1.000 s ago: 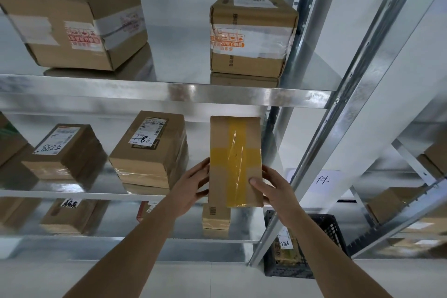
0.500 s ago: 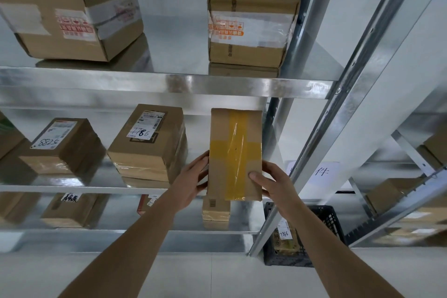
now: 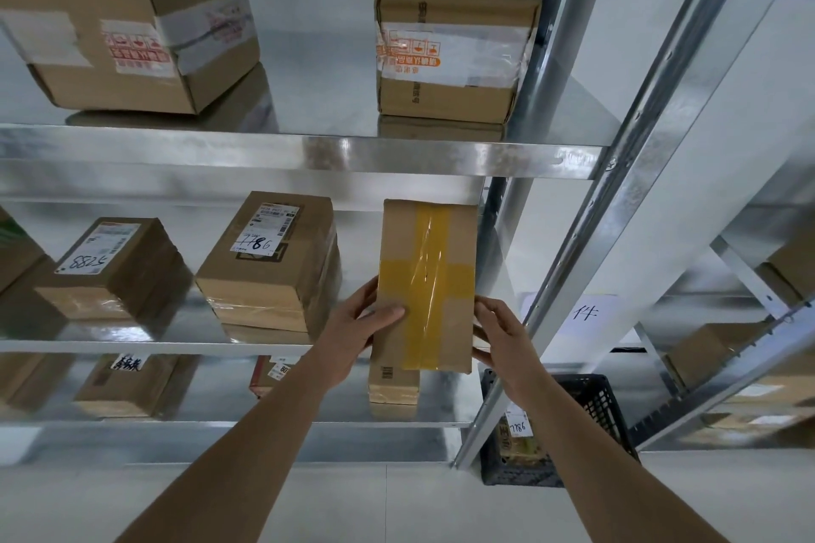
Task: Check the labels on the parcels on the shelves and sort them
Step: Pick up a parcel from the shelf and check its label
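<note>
A flat brown parcel [image 3: 427, 242] crossed with yellow tape stands upright in front of the middle shelf [image 3: 132, 346], its taped side facing me and no label showing. My left hand [image 3: 353, 333] grips its lower left edge, thumb lying across the front. My right hand [image 3: 500, 339] holds the lower right edge, fingers curled behind it. Left of it on the same shelf sit a parcel labelled 7786 [image 3: 269, 265] and another labelled 57088 [image 3: 114, 269].
Two larger taped boxes [image 3: 128, 26] [image 3: 454, 44] stand on the upper shelf. The lower shelf holds several small parcels [image 3: 392, 388]. A black crate [image 3: 586, 406] holding a package sits on the floor behind the steel upright [image 3: 569, 278]. Another rack with parcels stands at right.
My left thumb has moved onto the front of the parcel, and my right hand has slid off the front to the right edge. The parcel stays upright in the same place.
</note>
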